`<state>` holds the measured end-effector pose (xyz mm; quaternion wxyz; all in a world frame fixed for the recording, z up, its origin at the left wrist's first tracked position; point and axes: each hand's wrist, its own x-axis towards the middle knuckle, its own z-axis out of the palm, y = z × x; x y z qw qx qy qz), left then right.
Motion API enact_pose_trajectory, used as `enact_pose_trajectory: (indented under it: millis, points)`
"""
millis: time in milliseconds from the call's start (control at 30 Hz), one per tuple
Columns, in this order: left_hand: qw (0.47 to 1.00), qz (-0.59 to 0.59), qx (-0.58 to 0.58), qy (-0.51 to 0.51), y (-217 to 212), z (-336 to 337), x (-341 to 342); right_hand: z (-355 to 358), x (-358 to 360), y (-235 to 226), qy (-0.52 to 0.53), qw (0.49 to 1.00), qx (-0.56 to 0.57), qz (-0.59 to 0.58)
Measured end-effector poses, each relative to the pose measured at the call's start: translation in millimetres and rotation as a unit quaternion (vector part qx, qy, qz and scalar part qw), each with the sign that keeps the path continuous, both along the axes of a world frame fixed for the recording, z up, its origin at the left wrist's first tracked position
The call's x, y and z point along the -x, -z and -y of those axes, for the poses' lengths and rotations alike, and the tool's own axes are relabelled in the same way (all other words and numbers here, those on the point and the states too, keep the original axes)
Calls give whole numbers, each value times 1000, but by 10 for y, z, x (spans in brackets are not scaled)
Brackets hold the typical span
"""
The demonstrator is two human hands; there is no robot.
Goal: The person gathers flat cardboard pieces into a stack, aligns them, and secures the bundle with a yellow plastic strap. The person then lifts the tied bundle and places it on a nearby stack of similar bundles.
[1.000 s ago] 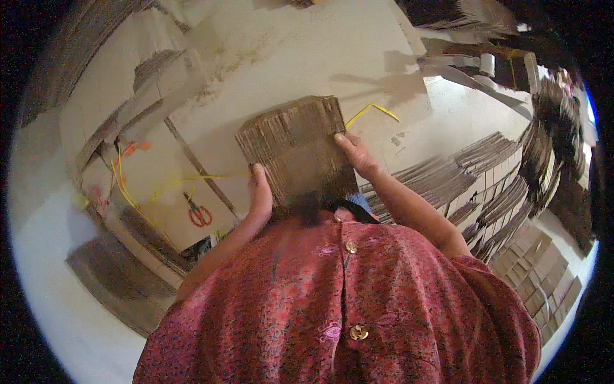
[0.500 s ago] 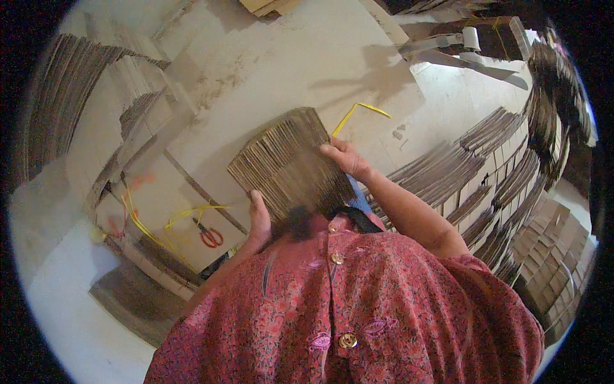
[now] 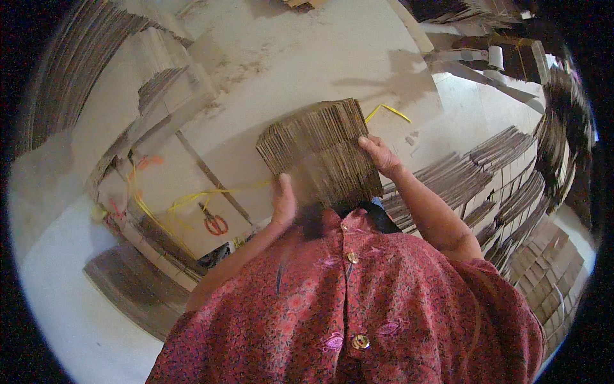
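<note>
Both hands and the stack [image 3: 323, 147] sit farther right in view than half a second ago; the table's things have shifted as well, so part of that is the head's turning. The stack's far edge now runs more nearly level.

The stack, many thin brown sheets packed on edge, is between the hands, just ahead of the shirt [image 3: 384, 275]. Its near end is blurred, and I cannot tell whether it touches the cloth or how far it rests on the table [image 3: 300, 57].

The left hand [image 3: 284, 200] is partly open, thumb raised along the left edge, other fingers hidden. The right hand [image 3: 382, 157] grips the right edge, thumb on top and fingers mostly out of sight. Together they hold the stack from both sides.

Beyond the far edge lies a wide bare stretch of table. Room is tighter to the right: a bent yellow strap [image 3: 390, 112] lies just beside the far right corner, and rows of cardboard [image 3: 441, 182] stand past the right forearm. Leftward, yellow strands [image 3: 220, 191] reach near the left hand, with orange-handled scissors [image 3: 216, 224] close by.
</note>
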<state>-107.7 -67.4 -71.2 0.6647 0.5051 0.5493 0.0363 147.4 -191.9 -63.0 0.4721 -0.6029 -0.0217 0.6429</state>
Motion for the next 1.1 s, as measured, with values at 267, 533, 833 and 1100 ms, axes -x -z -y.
enact_pose_trajectory:
  millis: [267,533,833,1100]
  points:
    - [988,56,122,-72,42,-50,325,-133,201,29,-40,993,-30,107]
    - [957,64,219,-179,-275,-11,367,-102,80,10,-44,989,-125,62]
    - [972,-3,225,-68,-213,-96,404,-153,-117,-59,-146,981,-77,105]
    - [977,-91,189,49,-398,-212,730,-103,-55,-19,-89,988,-96,81]
